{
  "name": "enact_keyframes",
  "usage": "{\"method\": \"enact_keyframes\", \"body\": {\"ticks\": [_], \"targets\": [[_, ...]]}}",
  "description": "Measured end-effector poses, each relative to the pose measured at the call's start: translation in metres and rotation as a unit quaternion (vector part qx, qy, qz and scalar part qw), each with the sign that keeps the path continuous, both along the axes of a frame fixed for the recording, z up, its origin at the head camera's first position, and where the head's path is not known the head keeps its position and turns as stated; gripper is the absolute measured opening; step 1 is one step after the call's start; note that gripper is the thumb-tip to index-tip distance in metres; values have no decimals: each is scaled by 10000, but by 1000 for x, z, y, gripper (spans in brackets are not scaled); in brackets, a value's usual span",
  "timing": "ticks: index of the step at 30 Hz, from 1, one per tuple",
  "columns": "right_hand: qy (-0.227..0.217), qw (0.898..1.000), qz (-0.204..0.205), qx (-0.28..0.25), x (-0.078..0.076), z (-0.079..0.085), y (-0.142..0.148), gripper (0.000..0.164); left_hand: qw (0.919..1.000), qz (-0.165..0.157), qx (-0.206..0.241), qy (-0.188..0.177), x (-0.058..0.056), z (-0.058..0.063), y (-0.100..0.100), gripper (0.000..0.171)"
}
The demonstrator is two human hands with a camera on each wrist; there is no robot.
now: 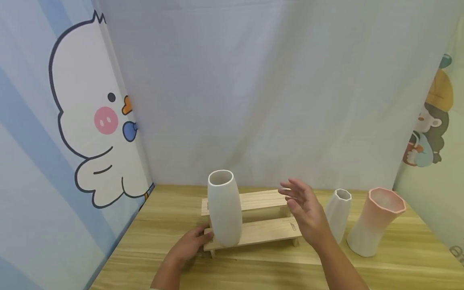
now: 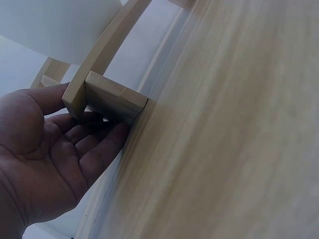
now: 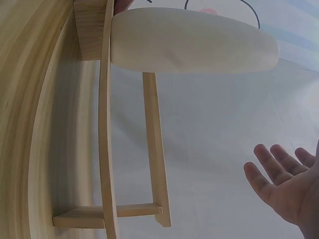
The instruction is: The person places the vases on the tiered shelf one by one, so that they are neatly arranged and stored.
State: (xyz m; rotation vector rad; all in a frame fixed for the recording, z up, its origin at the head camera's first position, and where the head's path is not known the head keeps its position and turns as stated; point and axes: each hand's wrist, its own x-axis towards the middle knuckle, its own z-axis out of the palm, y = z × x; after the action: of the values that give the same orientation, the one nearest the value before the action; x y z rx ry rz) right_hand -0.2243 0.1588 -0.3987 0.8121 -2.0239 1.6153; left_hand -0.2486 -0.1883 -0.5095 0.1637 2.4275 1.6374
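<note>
A tall white vase (image 1: pixel 224 213) stands upright on the left part of the lower step of a two-step wooden stand (image 1: pixel 266 233). My left hand (image 1: pixel 188 246) grips the stand's left end. In the left wrist view, the thumb lies on the board's end and the curled fingers (image 2: pixel 102 154) reach beneath it, beside the wooden leg (image 2: pixel 117 97). Above the stand's right end, my right hand (image 1: pixel 308 217) is raised, holding nothing. Its fingers (image 3: pixel 269 167) are spread and relaxed in the right wrist view, apart from the vase (image 3: pixel 194 42).
To the right on the wooden table (image 1: pixel 272 274) stand a slim white faceted vase (image 1: pixel 338 217) and a wider pink-and-white vase (image 1: pixel 375 225). A grey-white curtain (image 1: pixel 253 100) hangs behind the table. Cartoon-printed cloths flank it, a white bird (image 1: pixel 83 88) on the left one.
</note>
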Motion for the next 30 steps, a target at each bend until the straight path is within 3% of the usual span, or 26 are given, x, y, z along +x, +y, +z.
{"method": "enact_keyframes", "body": {"ticks": [13, 22, 30], "targets": [[372, 9986, 207, -316, 7, 6, 21, 43, 9999, -43, -145, 16, 0, 1, 0, 58], [1144, 9873, 705, -850, 6, 15, 39, 29, 10000, -41, -49, -26, 2, 1, 0, 59], [1049, 9848, 1008, -945, 6, 21, 59, 25, 9998, -138, -110, -7, 0, 1, 0, 61]]}}
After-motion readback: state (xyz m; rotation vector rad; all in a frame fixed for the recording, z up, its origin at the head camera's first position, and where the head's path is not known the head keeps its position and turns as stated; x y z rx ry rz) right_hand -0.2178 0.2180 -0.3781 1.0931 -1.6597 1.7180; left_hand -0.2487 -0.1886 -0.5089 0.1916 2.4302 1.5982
